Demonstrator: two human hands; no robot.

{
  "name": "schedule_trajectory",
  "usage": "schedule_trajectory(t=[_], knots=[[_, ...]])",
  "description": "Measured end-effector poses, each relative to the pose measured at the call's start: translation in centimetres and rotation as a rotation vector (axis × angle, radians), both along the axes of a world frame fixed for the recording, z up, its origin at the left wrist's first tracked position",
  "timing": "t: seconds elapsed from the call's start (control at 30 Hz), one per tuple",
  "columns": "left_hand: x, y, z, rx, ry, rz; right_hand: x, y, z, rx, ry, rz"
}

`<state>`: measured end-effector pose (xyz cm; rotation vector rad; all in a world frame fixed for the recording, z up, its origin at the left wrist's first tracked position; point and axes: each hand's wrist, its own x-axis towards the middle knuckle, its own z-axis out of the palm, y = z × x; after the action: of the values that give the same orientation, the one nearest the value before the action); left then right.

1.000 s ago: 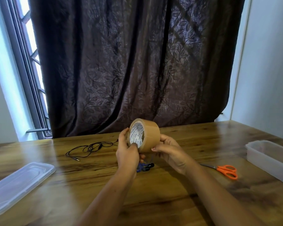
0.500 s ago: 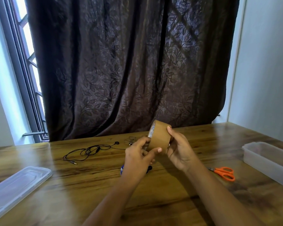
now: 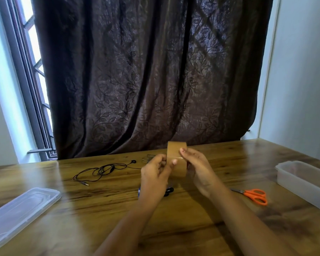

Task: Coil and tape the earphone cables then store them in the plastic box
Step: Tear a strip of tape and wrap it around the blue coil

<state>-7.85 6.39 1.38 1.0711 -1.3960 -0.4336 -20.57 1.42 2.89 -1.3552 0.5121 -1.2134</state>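
Both hands hold a brown tape roll above the wooden table, its outer face turned toward me. My left hand grips its left side with the thumb pressed on the tape's face. My right hand grips the right side, thumb on the face too. A loose black earphone cable lies on the table to the left. A coiled dark earphone bundle lies under my left wrist, mostly hidden. The clear plastic box stands open at the right edge.
The box's clear lid lies at the front left. Orange-handled scissors lie right of my right forearm. Some thin wire items sit behind my left hand. A dark curtain hangs behind the table.
The tape roll has been turned from showing its white core to showing its brown outer face. Both thumbs now lie on that face, and the hands moved slightly right.
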Motion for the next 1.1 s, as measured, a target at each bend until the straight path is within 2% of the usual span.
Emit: schedule_trajectory(t=[0.2, 0.47, 0.53, 0.73, 0.8, 1.1], knots=[[0.3, -0.5, -0.1, 0.069, 0.225, 0.042, 0.1, 0.2, -0.2, -0.068, 0.1, 0.04], [0.5, -0.6, 0.5, 0.201, 0.7, -0.164, -0.1, 0.3, -0.3, -0.126, 0.286, 0.057], [0.6, -0.5, 0.5, 0.21, 0.633, -0.216, -0.1, 0.1, -0.4, -0.13, 0.266, 0.028], [-0.6, -0.5, -0.3, 0.202, 0.165, -0.237, -0.3, -0.2, 0.0, -0.126, 0.097, -0.131], [-1.0, -0.4, -0.7, 0.197, 0.065, -0.19, -0.3, -0.3, 0.0, -0.106, 0.09, -0.159], [-0.5, -0.1, -0.5, 0.21, 0.193, -0.132, -0.3, -0.5, -0.3, -0.142, 0.176, 0.022]])
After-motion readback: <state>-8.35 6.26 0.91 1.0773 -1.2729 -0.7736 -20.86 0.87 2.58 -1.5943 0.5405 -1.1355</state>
